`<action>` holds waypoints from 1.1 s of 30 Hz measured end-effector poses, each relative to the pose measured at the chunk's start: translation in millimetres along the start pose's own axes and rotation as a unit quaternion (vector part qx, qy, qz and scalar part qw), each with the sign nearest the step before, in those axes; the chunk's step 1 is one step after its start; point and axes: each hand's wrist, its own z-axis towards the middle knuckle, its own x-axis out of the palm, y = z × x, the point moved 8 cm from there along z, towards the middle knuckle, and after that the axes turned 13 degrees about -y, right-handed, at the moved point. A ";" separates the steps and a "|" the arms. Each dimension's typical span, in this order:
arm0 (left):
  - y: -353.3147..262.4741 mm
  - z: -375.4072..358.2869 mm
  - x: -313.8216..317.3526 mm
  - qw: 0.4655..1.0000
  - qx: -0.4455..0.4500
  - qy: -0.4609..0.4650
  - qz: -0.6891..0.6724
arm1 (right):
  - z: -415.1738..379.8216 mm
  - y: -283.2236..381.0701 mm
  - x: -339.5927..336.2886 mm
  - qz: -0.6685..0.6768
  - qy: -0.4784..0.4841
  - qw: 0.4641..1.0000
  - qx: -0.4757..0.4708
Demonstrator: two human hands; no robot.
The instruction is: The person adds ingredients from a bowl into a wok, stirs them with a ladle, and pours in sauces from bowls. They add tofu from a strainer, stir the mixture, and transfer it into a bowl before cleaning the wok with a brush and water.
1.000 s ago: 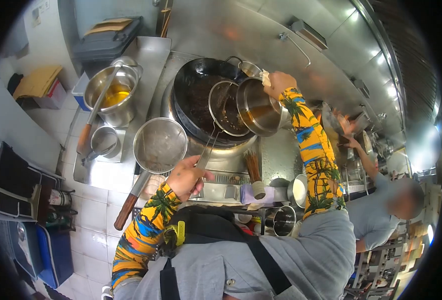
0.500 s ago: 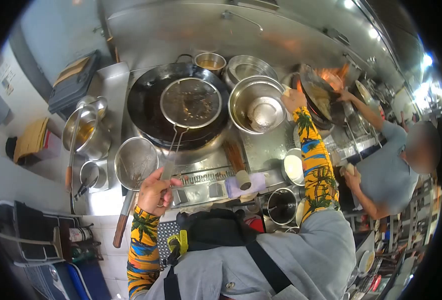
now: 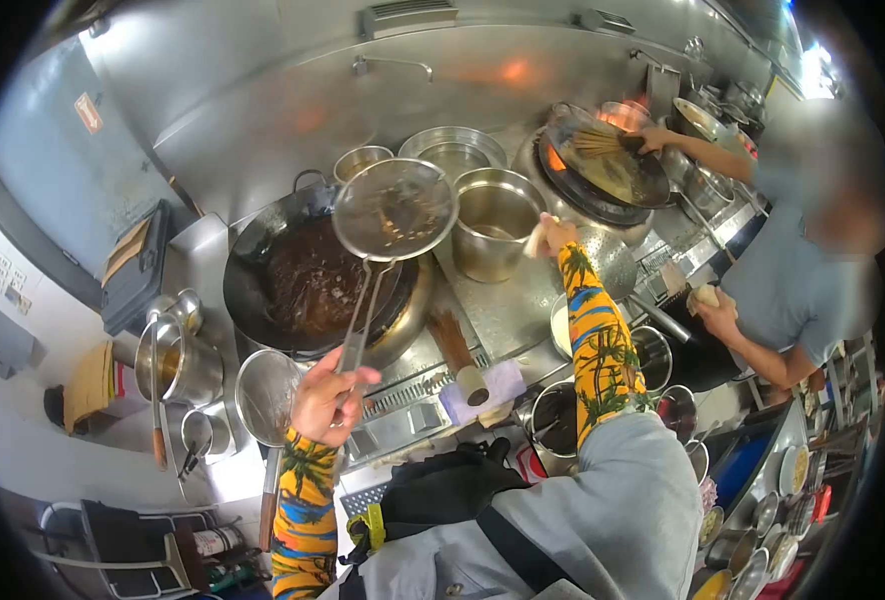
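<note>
My left hand (image 3: pixel 328 400) is closed around the handle of a round mesh strainer (image 3: pixel 395 210), which is held up over the right part of a large black wok (image 3: pixel 248 265). Brown bits lie on its mesh, and dark bubbly liquid (image 3: pixel 318 280) shows in the wok. My right hand (image 3: pixel 559 234) pinches a white cloth (image 3: pixel 536 241) at the right rim of a tall metal pot (image 3: pixel 493 262). The pot stands upright with liquid inside. A second strainer (image 3: pixel 265 395) sits beside my left hand.
A co-worker's hand (image 3: pixel 653 138) holds a brush in another wok (image 3: pixel 643 185) near flames. A bamboo brush (image 3: pixel 451 340) lies by a lilac cloth (image 3: pixel 503 382). Metal pots (image 3: pixel 191 372) stand left; a perforated skimmer (image 3: pixel 608 262) lies right.
The view has turned. The mesh strainer has shifted towards the wok's right side, uncovering the liquid. The metal pot, previously seen tipped towards me, now stands upright.
</note>
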 end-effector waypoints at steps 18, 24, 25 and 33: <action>159.7 80.9 104.0 0.971 -0.142 0.167 0.091 | -315.8 39.0 -147.9 0.582 0.294 0.714 0.255; 193.2 20.9 45.4 0.940 -0.205 0.253 -0.101 | -438.9 15.3 -98.2 0.548 0.388 0.636 0.379; 189.3 18.9 31.1 0.957 -0.171 0.227 -0.054 | -452.4 6.9 -85.5 0.525 0.383 0.657 0.383; 188.4 3.1 -132.8 0.989 -0.007 -0.062 0.134 | -514.8 -36.4 14.9 0.232 0.371 0.833 0.338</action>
